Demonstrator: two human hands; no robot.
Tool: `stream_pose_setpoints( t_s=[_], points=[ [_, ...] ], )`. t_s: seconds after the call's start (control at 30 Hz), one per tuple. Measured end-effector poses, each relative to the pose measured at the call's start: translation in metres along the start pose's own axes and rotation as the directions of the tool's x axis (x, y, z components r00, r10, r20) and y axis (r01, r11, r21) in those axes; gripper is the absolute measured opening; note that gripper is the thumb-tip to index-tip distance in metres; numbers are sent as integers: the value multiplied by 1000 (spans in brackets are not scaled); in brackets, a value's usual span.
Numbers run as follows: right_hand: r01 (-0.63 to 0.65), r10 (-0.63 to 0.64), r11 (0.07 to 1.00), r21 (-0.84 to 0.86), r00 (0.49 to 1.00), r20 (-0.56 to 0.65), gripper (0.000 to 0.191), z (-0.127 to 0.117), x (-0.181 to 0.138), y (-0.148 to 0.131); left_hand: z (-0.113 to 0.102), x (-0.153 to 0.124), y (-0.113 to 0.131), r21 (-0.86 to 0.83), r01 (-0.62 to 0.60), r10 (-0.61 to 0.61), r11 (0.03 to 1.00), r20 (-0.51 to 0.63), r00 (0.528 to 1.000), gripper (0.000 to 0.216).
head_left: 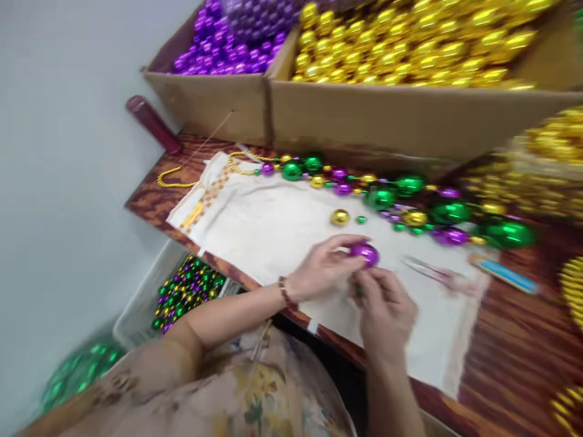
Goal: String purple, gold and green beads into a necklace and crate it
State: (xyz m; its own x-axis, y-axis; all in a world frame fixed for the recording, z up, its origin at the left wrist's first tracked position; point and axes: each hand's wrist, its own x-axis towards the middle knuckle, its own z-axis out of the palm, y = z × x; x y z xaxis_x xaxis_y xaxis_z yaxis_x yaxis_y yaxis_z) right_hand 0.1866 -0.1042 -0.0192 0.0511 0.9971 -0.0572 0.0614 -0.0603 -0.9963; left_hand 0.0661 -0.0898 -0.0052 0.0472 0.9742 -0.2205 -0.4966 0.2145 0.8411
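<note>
A wooden table [514, 358] fills most of the view, with 2 cardboard boxes at its far edge: the wider box [410, 115] is heaped with gold balls, the smaller box [214, 100] beside it with purple ones. A white cloth [273, 224] lies spread over the tabletop. Along its far side runs a long bead string [392, 200] of green, purple and gold balls, ending in a yellow cord [175, 181] that trails toward a dark red tube [152, 124]. Below the table edge sits a bin [136, 309] holding mixed small beads.

Over the cloth, the left hand [321, 270] pinches a purple ball [364, 253] between thumb and fingertips. The right hand [387, 309] is curled closed just below it, touching or nearly touching the ball; blur hides what, if anything, it grips. What looks like a pair of scissors [432, 274] lies on the cloth to the right, and a blue tool [507, 276] lies beyond it. 1 loose gold ball [340, 216] and 1 tiny green bead [361, 219] rest near the string.

The purple ball looks hollow, light, and glossy, so likely slippery and easily dented; a fingertip pinch across its middle suits it best.
</note>
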Motion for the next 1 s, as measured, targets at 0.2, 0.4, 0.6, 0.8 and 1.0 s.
stream_pose_setpoints(
  t_s=[0.2,0.4,0.6,0.8,1.0],
  points=[
    [-223,246,933,282,968,-48,31,4,5,-5,-2,5,-10,-30,82,-82,996,-8,997,59],
    [-288,323,926,243,939,-120,34,6,3,-10,-6,8,-10,110,55,-51,992,-32,998,47],
    [-214,250,947,240,959,-131,34,11,-3,-1,-8,-6,-11,439,-241,268,865,0,963,36],
    [-101,140,975,200,971,-195,28,13,-4,-3,-11,-17,-13,427,-317,307,847,94,947,52],
    [-89,121,986,143,967,-226,28,12,-1,0,-25,-5,-20,352,-197,177,915,89,980,53]
  ],
)
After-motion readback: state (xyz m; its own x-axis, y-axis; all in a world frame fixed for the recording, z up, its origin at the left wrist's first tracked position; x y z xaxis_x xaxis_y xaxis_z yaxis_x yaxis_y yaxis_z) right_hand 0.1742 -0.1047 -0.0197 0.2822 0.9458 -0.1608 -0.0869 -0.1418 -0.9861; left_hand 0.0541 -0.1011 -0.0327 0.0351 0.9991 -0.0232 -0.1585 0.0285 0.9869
